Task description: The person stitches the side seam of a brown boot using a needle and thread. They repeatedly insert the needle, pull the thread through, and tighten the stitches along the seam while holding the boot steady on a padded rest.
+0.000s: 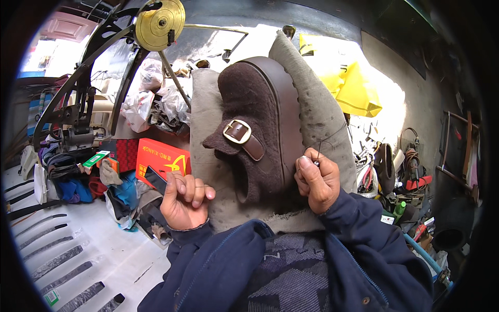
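A dark brown fuzzy clog [254, 106] with a pale metal buckle [237, 131] lies on its side across the grey cloth [325, 112] on my lap. Its brown sole edge faces right. My right hand [318, 179] is closed in a pinch beside the heel end of the sole. A fine dark thread [332, 139] loops up from those fingers, and a short thin piece by the fingertips is too small to name. My left hand [186, 200] is curled left of the clog, with a thread line across its fingers. A flat dark piece [155, 178] shows behind its thumb; I cannot tell whether it is held.
At the upper left stands a black metal machine [83, 112] with a brass-coloured wheel [160, 23]. A red box [162, 157] and piled cloths lie left of my lap. Dark strips [57, 261] line the floor. A yellow bag [357, 88] and cluttered tools are on the right.
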Motion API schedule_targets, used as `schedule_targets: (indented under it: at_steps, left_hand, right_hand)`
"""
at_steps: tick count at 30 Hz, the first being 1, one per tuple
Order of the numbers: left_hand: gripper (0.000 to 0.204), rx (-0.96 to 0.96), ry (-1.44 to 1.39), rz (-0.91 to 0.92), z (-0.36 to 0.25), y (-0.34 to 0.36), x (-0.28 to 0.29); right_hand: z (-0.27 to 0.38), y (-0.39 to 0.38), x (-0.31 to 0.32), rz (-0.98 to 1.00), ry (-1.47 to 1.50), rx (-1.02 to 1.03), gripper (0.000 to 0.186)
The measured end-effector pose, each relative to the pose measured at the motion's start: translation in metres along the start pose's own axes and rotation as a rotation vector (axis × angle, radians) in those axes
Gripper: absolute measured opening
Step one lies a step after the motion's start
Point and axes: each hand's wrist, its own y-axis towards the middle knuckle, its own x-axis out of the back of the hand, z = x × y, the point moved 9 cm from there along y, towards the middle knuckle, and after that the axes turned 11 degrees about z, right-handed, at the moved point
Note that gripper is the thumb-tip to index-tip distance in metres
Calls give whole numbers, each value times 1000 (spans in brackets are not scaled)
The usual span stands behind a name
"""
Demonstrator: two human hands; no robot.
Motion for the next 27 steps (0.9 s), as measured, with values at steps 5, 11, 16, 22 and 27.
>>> schedule_targets:
  at_steps: [5,11,16,22,27]
  left_hand:
    - [41,-11,152,-175,-33,-25,61]
    - [42,145,580,-440,-106,-67,146]
    - [39,154,1388,-402,-104,-59,78]
    - [62,73,549,121,11,-19,-67]
    - [60,474,694,325,48,19,-97]
  right_hand:
    - [7,0,-3,50,131,-25,26]
    - [32,-8,52,-5,134,68,24]
    - [72,-29,205,-443,-820,-70,15]
    - [72,-61,114,-184,-1126,247,45]
    - [55,-67,-3,174,-724,274,52]
